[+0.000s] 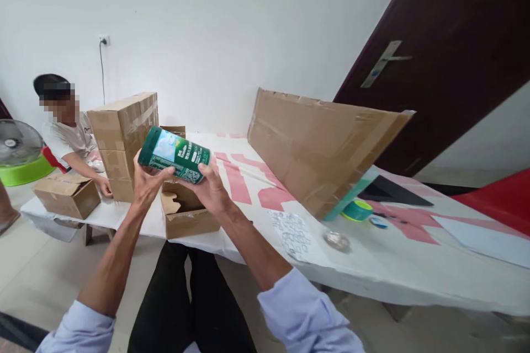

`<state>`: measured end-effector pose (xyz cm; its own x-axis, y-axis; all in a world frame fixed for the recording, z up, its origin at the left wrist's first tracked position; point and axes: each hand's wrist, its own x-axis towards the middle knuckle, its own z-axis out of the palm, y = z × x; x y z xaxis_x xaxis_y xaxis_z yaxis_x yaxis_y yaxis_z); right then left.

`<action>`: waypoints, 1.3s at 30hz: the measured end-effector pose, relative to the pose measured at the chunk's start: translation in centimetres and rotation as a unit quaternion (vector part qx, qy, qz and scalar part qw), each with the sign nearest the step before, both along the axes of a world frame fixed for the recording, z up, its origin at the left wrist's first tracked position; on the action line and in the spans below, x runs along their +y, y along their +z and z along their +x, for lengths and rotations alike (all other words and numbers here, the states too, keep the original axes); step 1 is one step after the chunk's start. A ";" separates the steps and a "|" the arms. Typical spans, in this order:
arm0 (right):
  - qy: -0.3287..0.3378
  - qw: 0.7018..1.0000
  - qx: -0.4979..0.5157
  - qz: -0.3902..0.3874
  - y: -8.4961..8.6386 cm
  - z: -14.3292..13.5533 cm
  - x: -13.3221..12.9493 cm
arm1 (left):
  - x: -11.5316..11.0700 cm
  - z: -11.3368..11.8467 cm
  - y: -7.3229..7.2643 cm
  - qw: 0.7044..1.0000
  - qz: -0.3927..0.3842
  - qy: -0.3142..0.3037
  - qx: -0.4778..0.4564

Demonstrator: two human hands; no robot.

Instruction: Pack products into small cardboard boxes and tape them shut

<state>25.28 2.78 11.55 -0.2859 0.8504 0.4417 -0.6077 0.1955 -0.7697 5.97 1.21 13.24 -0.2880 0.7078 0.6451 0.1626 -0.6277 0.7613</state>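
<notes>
A green canister (176, 154) with a darker lid and a printed label is held up, lying on its side, above the table. My left hand (148, 179) is wrapped round its lid end from below. Round the other end, my right hand (211, 187) grips it with the thumb on the label. Right below the canister stands an open cardboard box (191, 223) with torn-looking flaps; its contents are hidden from me.
Stacked cardboard boxes (124, 143) stand at left, beside a co-worker (68, 127) and another box (68, 194). A large cardboard panel (323, 149) leans across the table (372, 276). Tape (356, 209), a sticker sheet (293, 236) and a clear roll (337, 241) lie right.
</notes>
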 end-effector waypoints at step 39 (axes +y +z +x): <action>-0.122 0.878 -0.412 0.210 -1.6 3.5 2.7 | 4.3 -2.6 3.9 0.989 -0.095 -0.102 0.041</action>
